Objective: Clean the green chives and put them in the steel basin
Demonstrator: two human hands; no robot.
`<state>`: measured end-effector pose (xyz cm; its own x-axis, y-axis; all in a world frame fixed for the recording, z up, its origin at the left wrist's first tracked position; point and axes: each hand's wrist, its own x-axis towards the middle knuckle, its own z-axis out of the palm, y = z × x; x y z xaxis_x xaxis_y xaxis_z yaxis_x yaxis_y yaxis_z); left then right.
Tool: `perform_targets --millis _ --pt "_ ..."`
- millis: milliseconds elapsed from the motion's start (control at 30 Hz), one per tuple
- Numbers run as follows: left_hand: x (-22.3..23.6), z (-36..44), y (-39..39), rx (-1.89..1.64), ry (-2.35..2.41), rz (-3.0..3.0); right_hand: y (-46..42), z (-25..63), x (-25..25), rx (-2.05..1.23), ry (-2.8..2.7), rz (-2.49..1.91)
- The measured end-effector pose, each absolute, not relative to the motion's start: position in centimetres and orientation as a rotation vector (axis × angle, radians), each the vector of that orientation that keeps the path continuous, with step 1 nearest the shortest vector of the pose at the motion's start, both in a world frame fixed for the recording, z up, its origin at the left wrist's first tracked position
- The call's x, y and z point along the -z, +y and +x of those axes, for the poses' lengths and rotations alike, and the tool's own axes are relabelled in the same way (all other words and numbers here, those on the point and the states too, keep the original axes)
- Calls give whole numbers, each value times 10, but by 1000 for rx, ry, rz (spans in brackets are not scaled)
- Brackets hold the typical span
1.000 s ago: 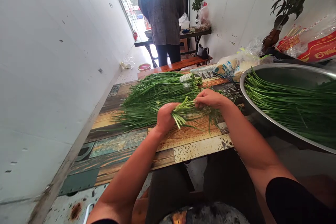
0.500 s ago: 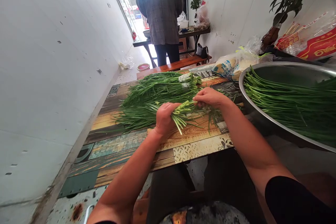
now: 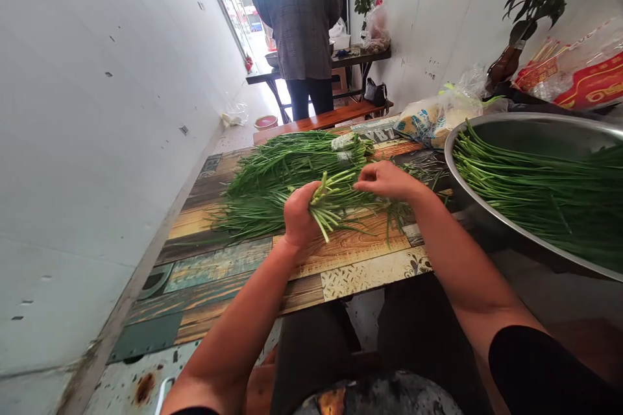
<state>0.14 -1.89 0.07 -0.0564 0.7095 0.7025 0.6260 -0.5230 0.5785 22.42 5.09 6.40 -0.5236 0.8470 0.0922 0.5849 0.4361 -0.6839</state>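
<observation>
Your left hand (image 3: 299,213) clenches the green stalks (image 3: 327,209) mid-frame, shifted slightly left since earlier. Your right hand (image 3: 387,180) sits just beside their ends; whether its grip pinches anything, I cannot tell. The frame's right edge crops the steel basin (image 3: 545,133).

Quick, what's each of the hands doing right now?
Left hand: closed, holding a bunch of green stalks.
Right hand: partly curled near the bunch; can't tell if it holds anything.
</observation>
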Motion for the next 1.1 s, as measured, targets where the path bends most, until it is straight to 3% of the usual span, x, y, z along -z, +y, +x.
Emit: perform_targets --millis 133,300,433,700,800,1000,1100 --pt "3 1 -16 -1753 1513 1838 34 208 -61 -911 -2869 -1144" --pt "-2 1 -15 -1750 1526 1888 22 193 -57 -599 -3020 -1153" --pt "-7 3 -18 -1538 1564 2112 27 200 -62 -514 -2813 -1007" --pt "-13 5 -20 -1187 1566 2149 35 204 -67 -748 -2272 -1089" --pt "-13 6 -18 -1208 1521 2147 37 204 -65 -774 -2174 -1177" --pt "-13 1 -13 -1308 1477 2152 42 211 -67 -1197 -1888 -1086" --pt "-13 -2 -11 -1311 1469 2120 48 216 -66 -1185 -1769 -1083"
